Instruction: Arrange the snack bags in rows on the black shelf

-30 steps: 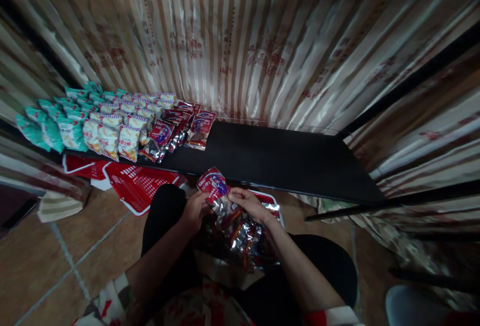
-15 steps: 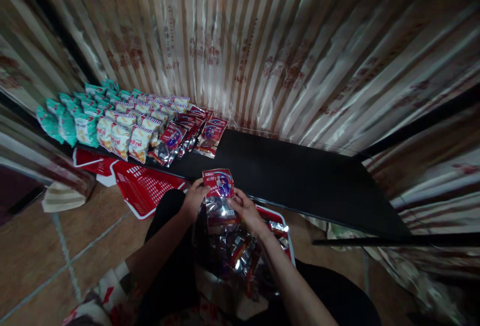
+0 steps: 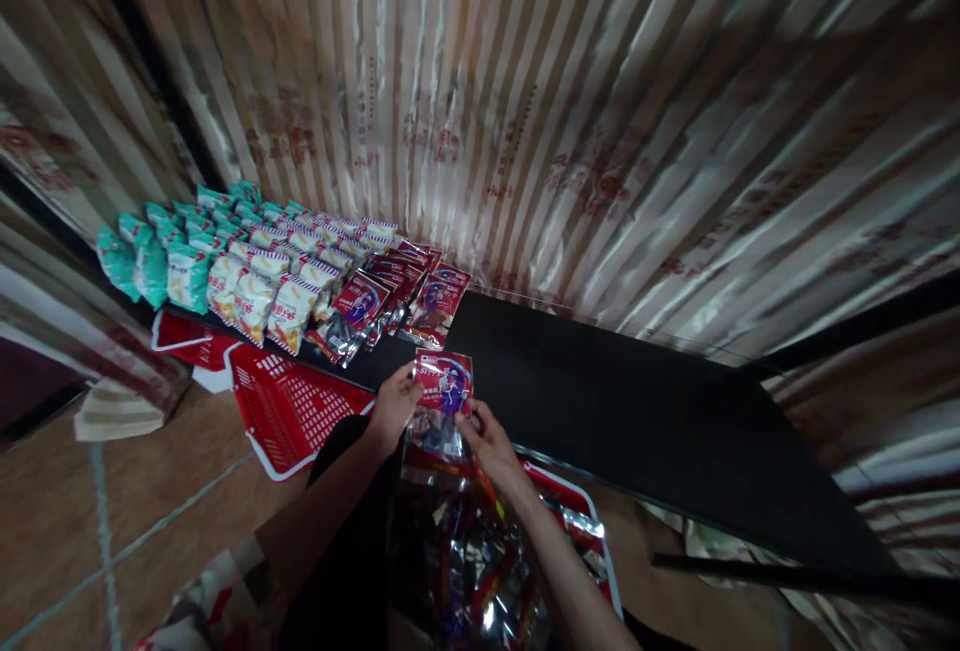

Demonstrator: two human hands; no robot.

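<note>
- The red-and-silver packet (image 3: pixel 442 383) has turned from a slant a second ago to nearly square, its printed front facing up toward the wearer.
- It now sits between both hands, near the counter (image 3: pixel 615 411)'s front edge and above the loose packets (image 3: pixel 491 571); it seems better lined up with its printed face, though not set down.
- The left hand (image 3: pixel 396 409) pinches its left edge; the right hand (image 3: pixel 491 443) grips its lower right side, thumb on the front.
- The red packets (image 3: pixel 360 303) on the counter look unchanged, beside the white packets (image 3: pixel 289 311), with the green packets (image 3: pixel 187 276) farthest left.
- The view has shifted, so more of the loose packets show, with the white rim (image 3: pixel 609 553) of their basket to the right.
- The fingers behind the held packet are hidden, and its silver lower part blends into the shiny ones below.
- The right forearm covers part of the loose packets, and the bottom of the picture cuts them off; their number cannot be told.
- Dim light and glare blur the small print, and the back rows overlap.
</note>
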